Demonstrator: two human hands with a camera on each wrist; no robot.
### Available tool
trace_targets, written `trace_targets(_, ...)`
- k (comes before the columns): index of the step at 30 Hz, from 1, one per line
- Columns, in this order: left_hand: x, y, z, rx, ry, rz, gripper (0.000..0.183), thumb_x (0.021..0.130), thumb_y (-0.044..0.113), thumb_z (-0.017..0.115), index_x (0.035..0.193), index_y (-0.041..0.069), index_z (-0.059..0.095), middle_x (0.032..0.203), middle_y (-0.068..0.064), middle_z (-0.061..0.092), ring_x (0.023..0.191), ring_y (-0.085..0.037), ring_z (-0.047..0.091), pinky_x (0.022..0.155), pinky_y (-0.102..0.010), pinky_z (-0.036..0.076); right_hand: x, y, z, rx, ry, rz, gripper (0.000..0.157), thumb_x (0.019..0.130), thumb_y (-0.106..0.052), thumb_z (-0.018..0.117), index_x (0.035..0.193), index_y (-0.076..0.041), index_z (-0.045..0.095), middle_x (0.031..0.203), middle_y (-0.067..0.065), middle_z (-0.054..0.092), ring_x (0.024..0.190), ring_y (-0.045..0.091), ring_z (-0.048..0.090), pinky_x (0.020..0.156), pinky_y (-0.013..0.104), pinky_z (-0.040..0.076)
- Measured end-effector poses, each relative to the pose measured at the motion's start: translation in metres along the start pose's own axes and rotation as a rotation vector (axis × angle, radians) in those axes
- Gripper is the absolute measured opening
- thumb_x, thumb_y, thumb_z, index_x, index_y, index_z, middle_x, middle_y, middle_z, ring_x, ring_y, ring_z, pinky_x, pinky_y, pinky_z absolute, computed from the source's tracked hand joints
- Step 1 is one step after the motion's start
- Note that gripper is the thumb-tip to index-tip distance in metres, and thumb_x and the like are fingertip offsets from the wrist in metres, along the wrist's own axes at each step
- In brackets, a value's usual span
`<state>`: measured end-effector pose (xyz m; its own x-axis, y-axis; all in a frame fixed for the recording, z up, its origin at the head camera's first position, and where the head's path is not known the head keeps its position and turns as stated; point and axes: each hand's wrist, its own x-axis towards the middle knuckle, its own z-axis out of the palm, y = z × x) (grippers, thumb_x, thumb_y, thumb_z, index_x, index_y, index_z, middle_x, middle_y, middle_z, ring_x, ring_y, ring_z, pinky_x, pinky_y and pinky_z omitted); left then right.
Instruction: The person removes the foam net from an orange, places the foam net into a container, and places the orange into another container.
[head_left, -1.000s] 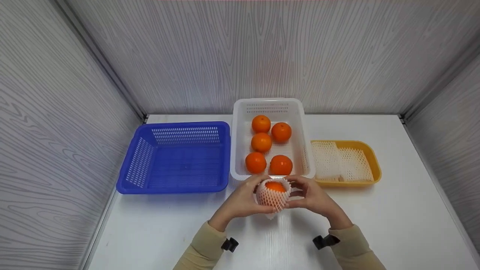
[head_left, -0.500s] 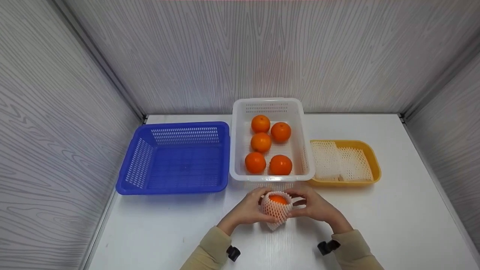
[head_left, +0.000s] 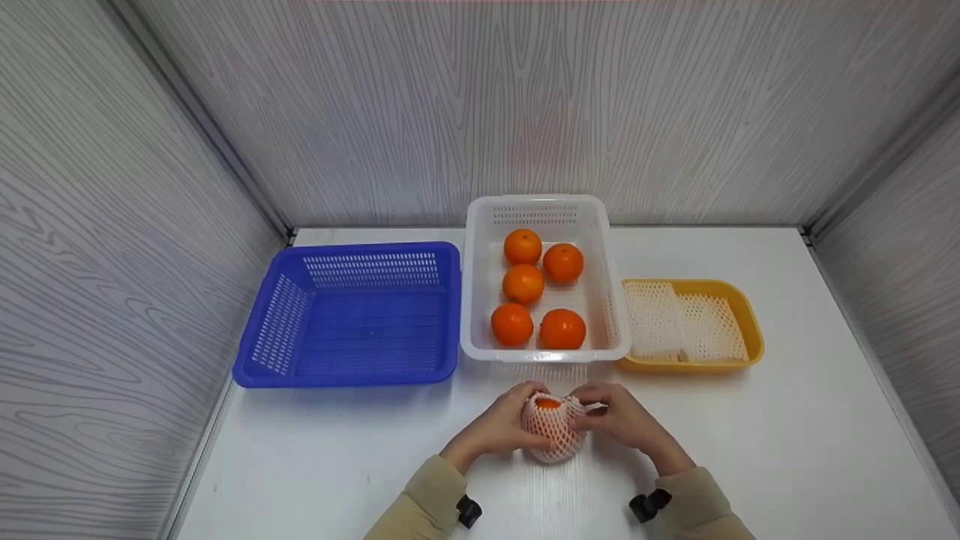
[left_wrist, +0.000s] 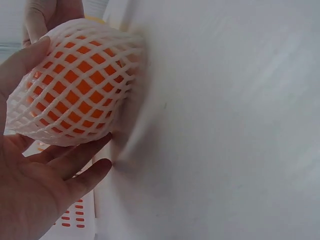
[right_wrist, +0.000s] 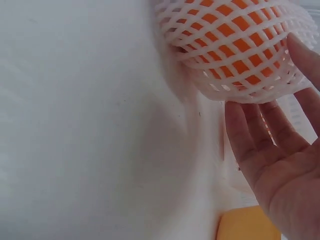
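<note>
An orange (head_left: pixel 547 403) sits inside a white foam net sleeve (head_left: pixel 553 435), low over the table in front of the white basket. My left hand (head_left: pixel 491 427) grips the netted fruit from the left, thumb across its near side and fingers behind. On the right, my right hand (head_left: pixel 628 421) pinches the upper edge of the net between thumb and fingers. The left wrist view shows the net (left_wrist: pixel 80 85) stretched round the fruit. In the right wrist view, the thumb lies on the net (right_wrist: pixel 235 45) and the fingertips touch its underside.
A white basket (head_left: pixel 471 285) with several oranges (head_left: pixel 523 285) stands at the back centre. Left of it is a blue basket (head_left: pixel 367 330) with nothing in it. A yellow tray (head_left: pixel 752 337) at right holds foam nets (head_left: pixel 709 326).
Both hands have drawn the netted orange nearer the body, away from the white basket. My right fingers have moved onto the net's upper edge, whose opening looks narrower.
</note>
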<state>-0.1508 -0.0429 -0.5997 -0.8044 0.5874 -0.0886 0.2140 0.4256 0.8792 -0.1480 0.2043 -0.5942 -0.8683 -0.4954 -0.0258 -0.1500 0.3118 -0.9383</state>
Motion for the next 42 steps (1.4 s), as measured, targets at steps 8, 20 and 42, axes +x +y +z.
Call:
trace_targets(8, -0.001, 0.002, -0.009, 0.090, -0.020, 0.041, 0.079, 0.076, 0.037, 0.084, 0.143, 0.017, 0.048, 0.138, -0.001, 0.050, 0.127, -0.016, 0.044, 0.109, -0.044, 0.034, 0.000, -0.003, 0.002, -0.093, 0.053, 0.012, 0.010, 0.085, -0.017, 0.078, 0.091, -0.009, 0.077, 0.104, 0.006, 0.066, 0.097, 0.018, 0.060, 0.080, 0.039, 0.055)
trace_targets(20, 0.005, 0.002, -0.008, 0.000, 0.142, 0.165, 0.029, 0.082, 0.029, 0.081, 0.101, 0.008, 0.078, 0.099, 0.008, 0.063, 0.096, -0.009, 0.057, 0.090, -0.032, 0.047, -0.004, -0.043, 0.003, -0.049, -0.016, -0.018, 0.026, 0.084, -0.010, 0.078, 0.108, -0.002, 0.072, 0.112, 0.011, 0.063, 0.102, 0.021, 0.058, 0.083, 0.048, 0.053)
trace_targets(42, 0.001, 0.002, -0.007, -0.017, 0.213, 0.159, 0.012, 0.079, 0.014, 0.082, 0.089, 0.009, 0.079, 0.087, 0.008, 0.059, 0.086, -0.009, 0.054, 0.075, -0.029, 0.048, -0.003, -0.049, 0.007, -0.107, 0.074, 0.007, 0.022, 0.083, -0.009, 0.078, 0.103, -0.002, 0.072, 0.109, 0.010, 0.067, 0.097, 0.022, 0.059, 0.077, 0.043, 0.052)
